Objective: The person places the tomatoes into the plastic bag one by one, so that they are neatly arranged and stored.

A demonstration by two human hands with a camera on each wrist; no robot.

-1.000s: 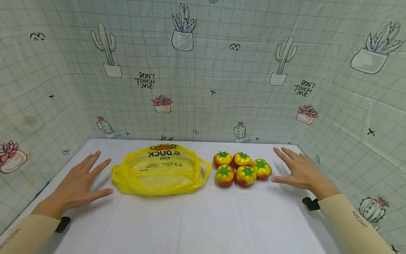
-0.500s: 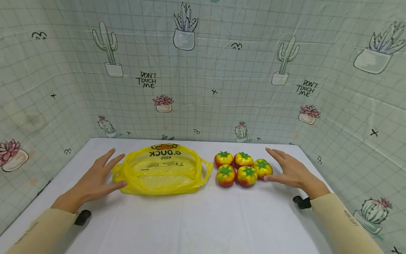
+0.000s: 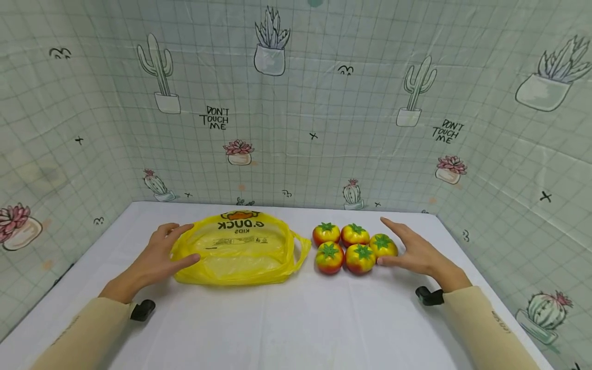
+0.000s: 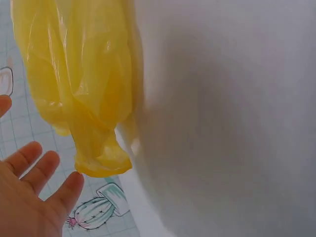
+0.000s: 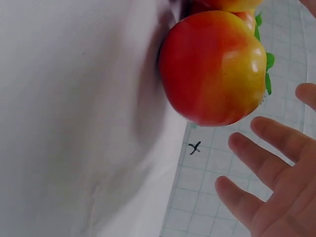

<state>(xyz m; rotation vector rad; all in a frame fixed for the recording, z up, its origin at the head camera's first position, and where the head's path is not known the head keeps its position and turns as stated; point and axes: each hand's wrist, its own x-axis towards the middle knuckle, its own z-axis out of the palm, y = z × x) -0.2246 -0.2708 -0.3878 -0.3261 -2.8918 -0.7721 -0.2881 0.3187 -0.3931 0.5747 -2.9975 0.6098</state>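
Observation:
A yellow plastic bag (image 3: 242, 252) with "G.DUCK KIDS" printed in reverse lies flat on the table, its handles out to both sides. My left hand (image 3: 159, 257) hovers over the bag's left end, fingers spread and thumb apart, holding nothing. In the left wrist view the fingertips come close to the bag's handle (image 4: 103, 158). To the right of the bag sit several shiny red-and-yellow tomatoes (image 3: 329, 258) with green leafy tops. Beside the rightmost tomato (image 5: 215, 69), my right hand (image 3: 413, 254) is spread with thumb and fingers apart, its thumb tip overlapping that tomato's edge in the head view.
Everything lies on a white-covered table (image 3: 296, 324). A grid-patterned cloth (image 3: 296, 103) printed with cacti hangs behind and along both sides. Each wrist wears a black strap camera, such as the right wrist camera (image 3: 429, 296).
Both hands have moved inward: the left one rightward from beside the bag to over its left end, the right one leftward to the rightmost tomato. The bag and tomatoes have stayed in place.

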